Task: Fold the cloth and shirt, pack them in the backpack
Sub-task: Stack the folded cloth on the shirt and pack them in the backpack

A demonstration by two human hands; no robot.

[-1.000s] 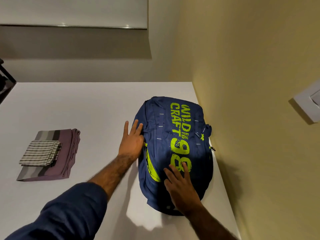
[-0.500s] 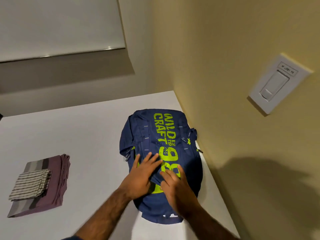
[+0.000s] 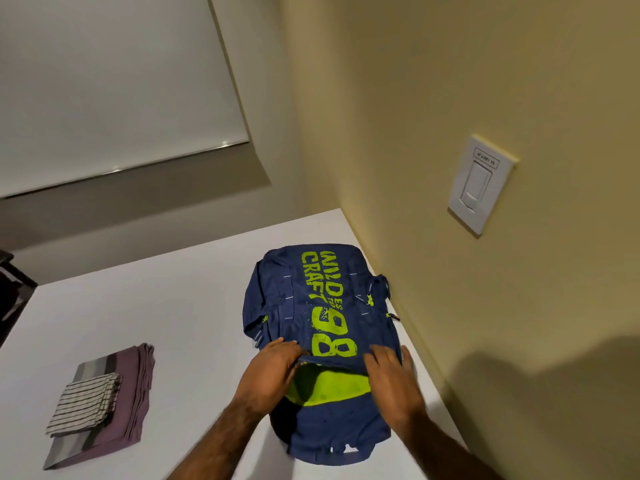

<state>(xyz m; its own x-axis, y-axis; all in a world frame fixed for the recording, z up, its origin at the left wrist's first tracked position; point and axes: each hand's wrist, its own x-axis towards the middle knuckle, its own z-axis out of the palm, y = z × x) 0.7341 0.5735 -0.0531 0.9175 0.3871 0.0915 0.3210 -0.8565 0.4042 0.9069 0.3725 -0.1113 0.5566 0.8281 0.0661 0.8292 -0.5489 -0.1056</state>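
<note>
Both of your bare forearms enter from the bottom edge and meet over the near half of the backpack (image 3: 322, 296). Your left hand (image 3: 273, 368) has its fingers curled over the upper edge of the opened main compartment, so the grip is clenched on the backpack fabric. Your right hand (image 3: 391, 379) is at the other end of the same edge with its fingers bent over it, also grasping the fabric, though it is slightly motion-blurred. Between the two hands the opening gapes and shows the lime-green lining (image 3: 325, 386). The backpack is navy with lime "WILD CRAFT 98" print. It lies flat on the white surface (image 3: 173, 306), its right side just beside the yellow wall (image 3: 450, 98), with the carry loop at the near end. To your left, well apart from the backpack, lies the folded purple shirt (image 3: 131, 393), which has a grey-banded edge. The folded striped cloth (image 3: 85, 403) rests on top of it, and neither hand touches this stack. Further off, a white wall switch (image 3: 479, 183) is mounted on the yellow wall above the backpack. At the far left a pale roller blind (image 3: 104, 81) hangs down. A dark object (image 3: 14, 289) sits at the left frame edge, and you cannot tell what it is.
</note>
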